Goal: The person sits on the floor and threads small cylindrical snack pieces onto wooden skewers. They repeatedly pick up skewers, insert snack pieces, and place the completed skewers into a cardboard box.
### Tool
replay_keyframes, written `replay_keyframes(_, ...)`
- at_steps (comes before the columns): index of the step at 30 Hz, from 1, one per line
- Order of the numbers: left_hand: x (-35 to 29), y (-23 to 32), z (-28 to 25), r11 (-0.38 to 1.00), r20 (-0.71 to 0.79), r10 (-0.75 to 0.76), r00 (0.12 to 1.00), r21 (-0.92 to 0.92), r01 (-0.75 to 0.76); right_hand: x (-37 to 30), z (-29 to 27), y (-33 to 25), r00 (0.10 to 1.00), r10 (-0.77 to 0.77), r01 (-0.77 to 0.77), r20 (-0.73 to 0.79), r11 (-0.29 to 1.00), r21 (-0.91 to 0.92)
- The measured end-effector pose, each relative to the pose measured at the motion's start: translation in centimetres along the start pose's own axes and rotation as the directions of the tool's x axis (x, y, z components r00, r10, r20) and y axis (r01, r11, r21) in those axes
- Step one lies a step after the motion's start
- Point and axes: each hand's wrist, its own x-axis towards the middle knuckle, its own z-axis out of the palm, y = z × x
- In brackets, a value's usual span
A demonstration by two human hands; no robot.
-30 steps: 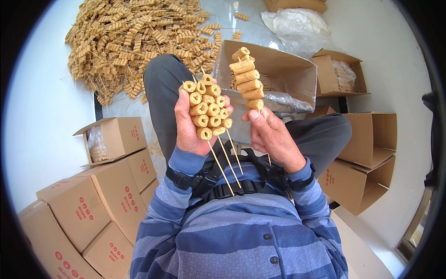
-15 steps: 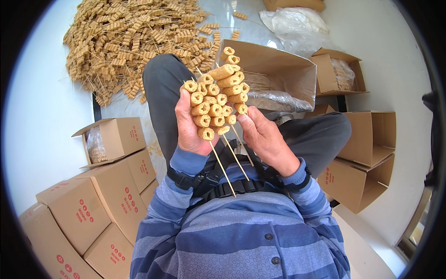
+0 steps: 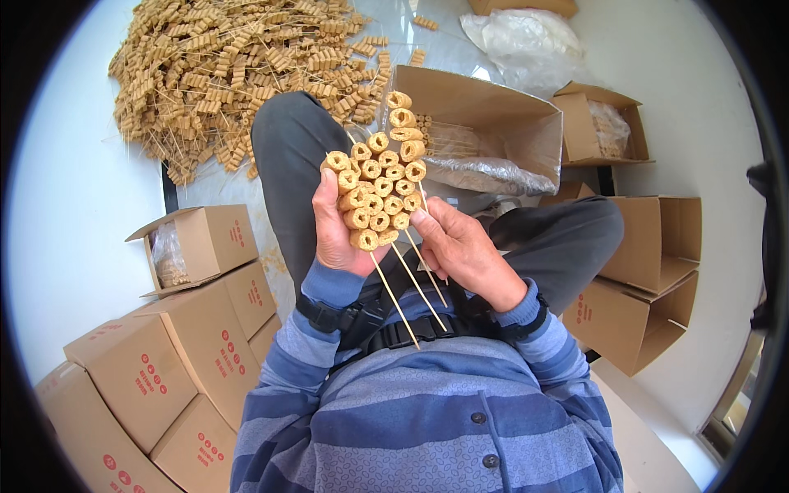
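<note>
My left hand [image 3: 341, 230] is closed round a bunch of skewers threaded with hollow golden-brown rolls [image 3: 383, 186]. The rolls sit side by side, their open ends facing up, and bare sticks [image 3: 396, 300] slant down toward my belt. At the bunch's right edge, my right hand [image 3: 467, 251] pinches the stick of a skewer [image 3: 412, 150] whose rolls rise above the others. Its thumb tip lies against the lower rolls. The fingers of my left hand under the bunch are hidden.
An open carton [image 3: 485, 107] ahead holds skewers and clear plastic. A large heap of skewers [image 3: 222, 82] covers the floor at far left. Closed cartons [image 3: 197, 345] are stacked at left, open cartons [image 3: 641, 287] at right. A plastic bag [image 3: 526, 49] lies at the back.
The right-hand skewer has come in against the bunch, and its rolls have turned. My right hand has slid slightly down its stick. Skewers in the open carton show more now.
</note>
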Motion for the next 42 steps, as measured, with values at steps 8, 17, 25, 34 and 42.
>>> replay_keyframes(8,0.1,0.3,-0.5,0.999,0.064,-0.017,0.998,0.039,0.015,0.1,-0.2,1.2,0.995,-0.104,0.102,-0.010,0.991,-0.092)
replay_keyframes(17,1.1,0.7,-1.0,0.996,0.076,0.087,0.993,0.023,-0.089,-0.5,-2.3,1.8,0.997,-0.014,0.006,-0.078,0.994,-0.108)
replay_keyframes(25,0.7,0.0,-0.5,0.995,0.013,0.095,0.995,0.015,-0.095,-1.0,-2.2,1.7,0.985,0.057,-0.081,0.164,0.986,0.144)
replay_keyframes(34,0.5,0.1,0.3,1.000,0.103,-0.011,0.995,0.010,0.010,-0.5,-3.1,2.5,0.888,0.141,-0.277,0.438,0.924,0.265)
replay_keyframes(42,0.6,0.3,0.6,0.994,0.107,0.074,0.991,0.069,-0.082,-0.4,-3.2,1.1,0.992,0.010,0.009,0.125,0.989,-0.151)
